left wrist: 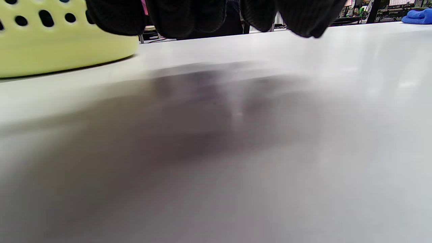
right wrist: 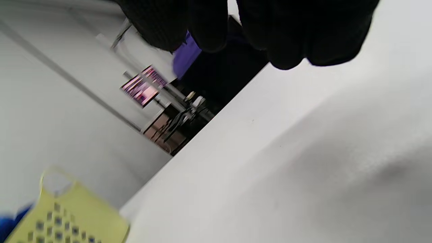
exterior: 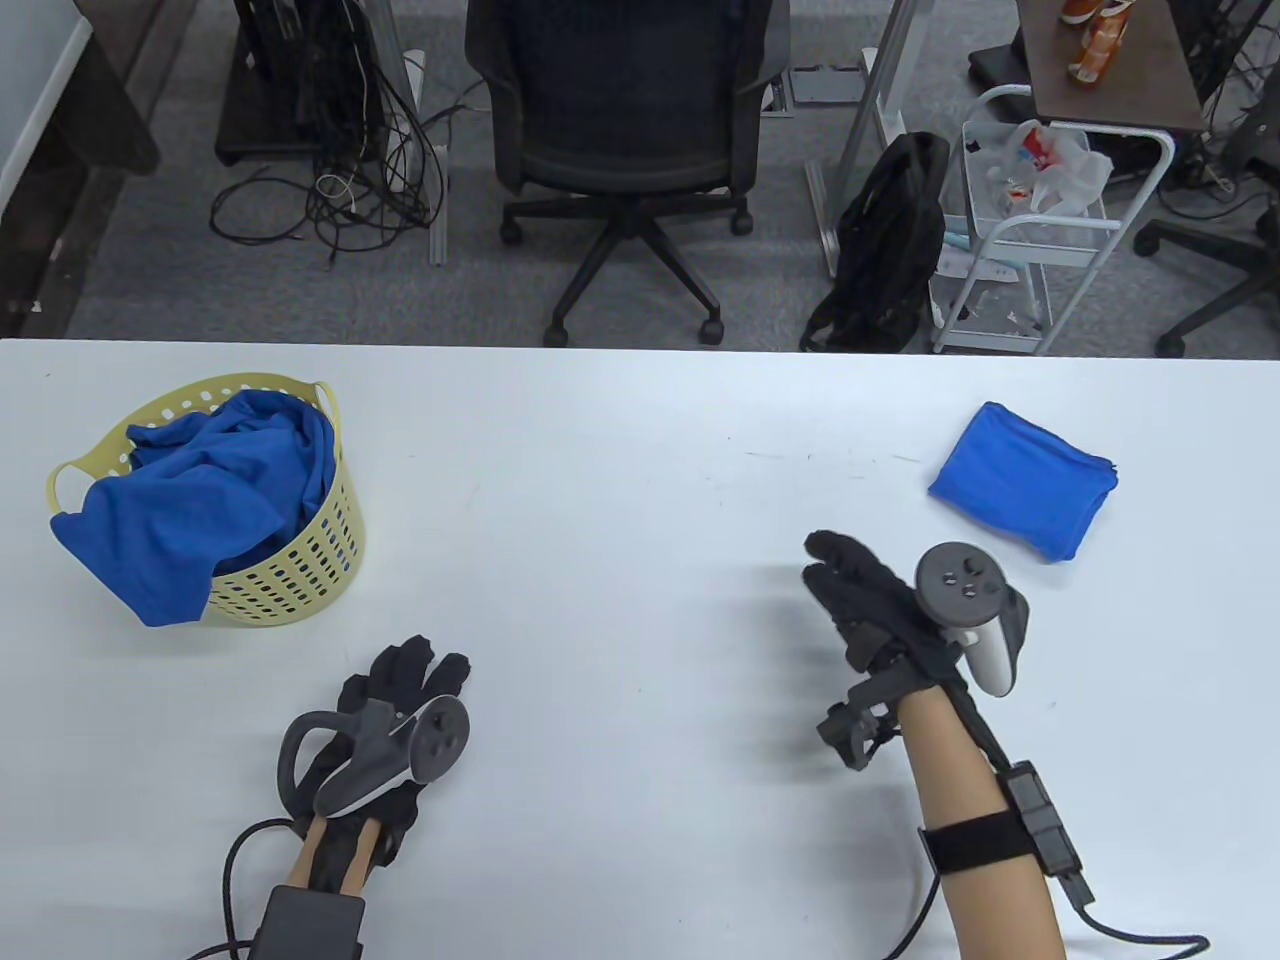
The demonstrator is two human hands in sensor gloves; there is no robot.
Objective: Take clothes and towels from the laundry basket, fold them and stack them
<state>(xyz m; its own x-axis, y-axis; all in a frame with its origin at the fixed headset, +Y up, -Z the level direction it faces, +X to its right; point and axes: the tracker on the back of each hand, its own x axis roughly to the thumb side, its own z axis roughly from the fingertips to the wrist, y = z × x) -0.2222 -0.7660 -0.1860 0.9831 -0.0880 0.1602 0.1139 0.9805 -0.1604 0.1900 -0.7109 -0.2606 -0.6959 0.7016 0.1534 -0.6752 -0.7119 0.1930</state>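
A yellow laundry basket stands at the table's left, with a crumpled blue garment spilling over its front rim. A folded blue cloth lies at the right. My left hand hovers low over the table in front of the basket, fingers loosely curled, holding nothing. My right hand is above the table just left of the folded cloth, fingers extended, empty. The left wrist view shows the basket wall and the folded cloth far off. The right wrist view shows the basket.
The white table spreads between basket and folded cloth. Beyond its far edge are an office chair, a black backpack, a white cart and floor cables.
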